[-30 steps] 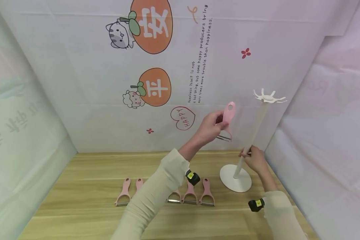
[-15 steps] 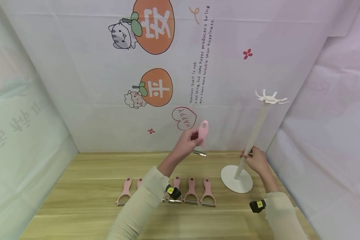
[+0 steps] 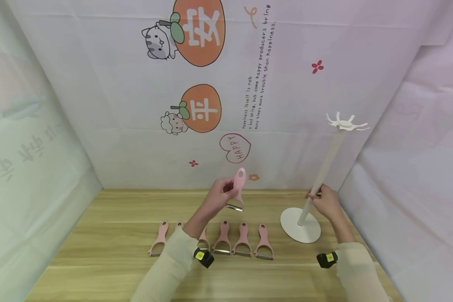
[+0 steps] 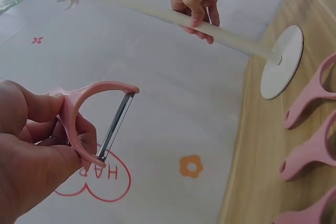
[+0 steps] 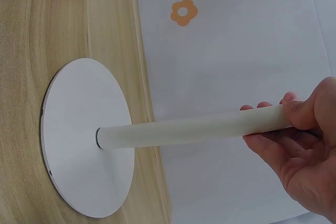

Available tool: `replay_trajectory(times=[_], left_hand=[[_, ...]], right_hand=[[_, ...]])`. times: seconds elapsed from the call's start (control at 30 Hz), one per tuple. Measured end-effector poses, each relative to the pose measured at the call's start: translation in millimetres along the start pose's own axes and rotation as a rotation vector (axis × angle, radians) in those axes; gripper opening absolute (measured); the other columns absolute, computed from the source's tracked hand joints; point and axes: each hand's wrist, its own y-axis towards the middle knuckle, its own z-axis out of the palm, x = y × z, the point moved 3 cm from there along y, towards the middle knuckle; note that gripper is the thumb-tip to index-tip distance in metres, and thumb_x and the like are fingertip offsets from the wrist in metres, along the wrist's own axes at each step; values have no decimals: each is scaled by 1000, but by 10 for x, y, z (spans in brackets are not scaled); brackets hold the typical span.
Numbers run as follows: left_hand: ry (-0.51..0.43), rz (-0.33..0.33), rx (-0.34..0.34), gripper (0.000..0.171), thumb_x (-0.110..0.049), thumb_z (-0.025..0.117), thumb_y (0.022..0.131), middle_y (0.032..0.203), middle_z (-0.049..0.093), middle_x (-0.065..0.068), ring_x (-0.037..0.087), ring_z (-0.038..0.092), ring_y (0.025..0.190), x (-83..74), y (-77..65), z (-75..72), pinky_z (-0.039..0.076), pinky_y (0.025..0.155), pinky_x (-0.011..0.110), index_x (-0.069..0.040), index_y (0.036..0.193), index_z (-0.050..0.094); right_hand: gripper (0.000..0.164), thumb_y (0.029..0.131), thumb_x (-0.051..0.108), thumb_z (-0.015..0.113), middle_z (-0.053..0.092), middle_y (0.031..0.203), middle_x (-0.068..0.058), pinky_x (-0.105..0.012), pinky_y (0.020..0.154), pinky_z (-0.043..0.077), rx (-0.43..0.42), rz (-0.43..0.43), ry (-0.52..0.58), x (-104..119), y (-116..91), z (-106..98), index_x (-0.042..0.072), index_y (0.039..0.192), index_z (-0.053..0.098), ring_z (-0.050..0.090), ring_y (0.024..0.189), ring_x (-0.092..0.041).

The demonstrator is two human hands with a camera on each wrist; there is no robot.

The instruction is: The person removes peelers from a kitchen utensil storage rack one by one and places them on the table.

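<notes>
1. A row of pink peelers (image 3: 243,240) lies on the wooden bench (image 3: 98,235) near the person, handles pointing to the far side and blades toward the near edge. Five show clearly; the left forearm's pale sleeve (image 3: 166,268) crosses the row and hides part of it.
2. A small black band with a yellow tag (image 3: 204,257) sits on the left wrist, just above the near end of the row.
3. The left hand (image 3: 220,196) is raised above the bench, beyond the row and left of the stand. Its grip is closed on one more pink peeler (image 3: 238,188): thumb and curled fingers pinch the handle, with the hanging hole up and the metal blade (image 4: 116,124) at the bottom. In the left wrist view the blade spans the forked head, clear of the fingers.
4. Behind the held peeler hangs a white cloth backdrop (image 3: 287,84) printed with a red "HAPPY" heart (image 3: 235,147) and a small orange flower (image 3: 253,177).
5. A white stand (image 3: 324,167) rests on the bench at the far right, its round base (image 3: 300,225) flat on the wood and its pole leaning rightward up to a crown of hooks (image 3: 346,123).
6. The right hand (image 3: 326,202) grips the pole low down, a little above the base, fingers wrapped round it and thumb on top, as the right wrist view shows (image 5: 310,145).
</notes>
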Motion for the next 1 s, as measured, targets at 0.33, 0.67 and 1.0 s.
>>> replay_trajectory(times=[0.33,0.67,1.0], left_hand=[[2,-83,-40,36,5,55,95,124,61,29,29,62,111,226,-244,-218,55,98,37,10,131,56],[-29,-146,-117,37,6,54,96,125,60,29,30,62,111,399,-527,-507,56,97,37,10,132,55],[-4,-201,-192,36,8,52,95,123,61,29,37,62,114,550,-786,-775,57,94,32,13,131,54]], right_hand=[[16,94,2,60,69,99,-27,-55,88,56,-17,-14,-2,-6,-15,3,-10,103,64,65,100,-46],[15,95,2,58,70,101,-27,-56,89,55,6,-1,-13,10,-4,8,-8,105,63,65,101,-46],[15,95,1,59,71,100,-28,-56,87,56,0,-11,-8,33,-20,4,-10,104,63,65,99,-47]])
